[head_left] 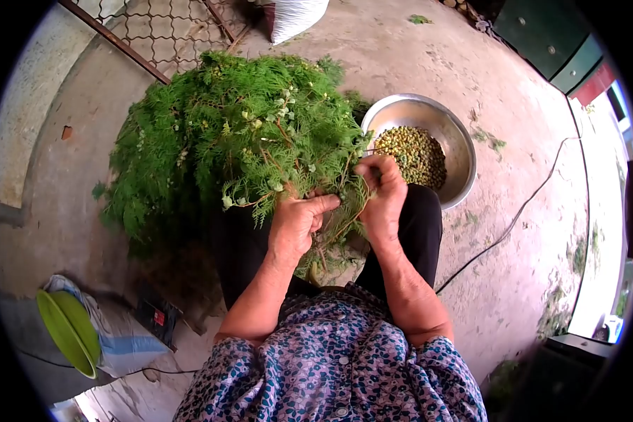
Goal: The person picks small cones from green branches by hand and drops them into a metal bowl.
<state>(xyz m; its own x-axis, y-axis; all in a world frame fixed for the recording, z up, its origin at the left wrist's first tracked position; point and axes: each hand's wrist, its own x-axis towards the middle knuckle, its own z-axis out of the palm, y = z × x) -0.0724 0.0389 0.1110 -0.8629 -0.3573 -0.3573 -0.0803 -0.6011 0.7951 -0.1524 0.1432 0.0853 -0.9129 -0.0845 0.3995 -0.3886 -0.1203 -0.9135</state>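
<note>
A large heap of green feathery branches (pixel 211 126) with pale green cones lies over and in front of my knees. My left hand (pixel 297 221) is closed round a leafy sprig (pixel 348 193), its thumb pointing right. Close by on the right, my right hand (pixel 383 193) has its fingers curled at the edge of the same foliage, near the bowl's rim; what lies between its fingertips is too small to name. Beyond my right knee stands a metal bowl (pixel 461 151) partly filled with small green-brown cones (pixel 409 155).
A wire mesh frame (pixel 169 28) and a white sack (pixel 299 17) are at the top. At lower left sits a green basin (pixel 67 330) against a bag (pixel 126 341). A black cable (pixel 517 214) crosses the concrete floor on the right, near dark cabinets (pixel 541 35).
</note>
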